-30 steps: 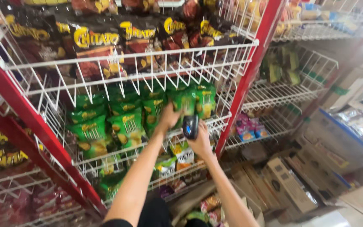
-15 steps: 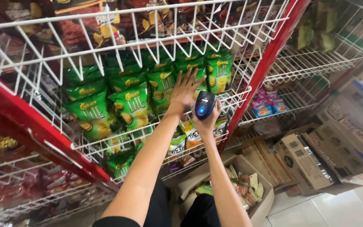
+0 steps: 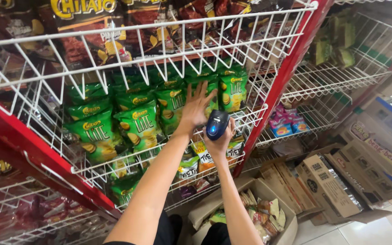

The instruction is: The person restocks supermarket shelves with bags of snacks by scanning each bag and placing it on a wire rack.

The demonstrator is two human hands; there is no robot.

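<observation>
A white wire rack (image 3: 114,43) on a red frame holds rows of green chip bags (image 3: 139,124). The left hand (image 3: 196,109) reaches in, fingers spread wide, palm pressing flat against the bags in the middle shelf. Just beside it, the right hand (image 3: 218,140) grips a small dark scanner (image 3: 217,124), aimed at the bags.

- The left hand (image 3: 196,109), fingers spread, has slid further right along the row of green crisp bags (image 3: 173,106) in the white wire basket (image 3: 159,154).
- The right hand (image 3: 218,138) has brought the dark handheld scanner with its blue light (image 3: 217,124) up just beside the left wrist.
</observation>
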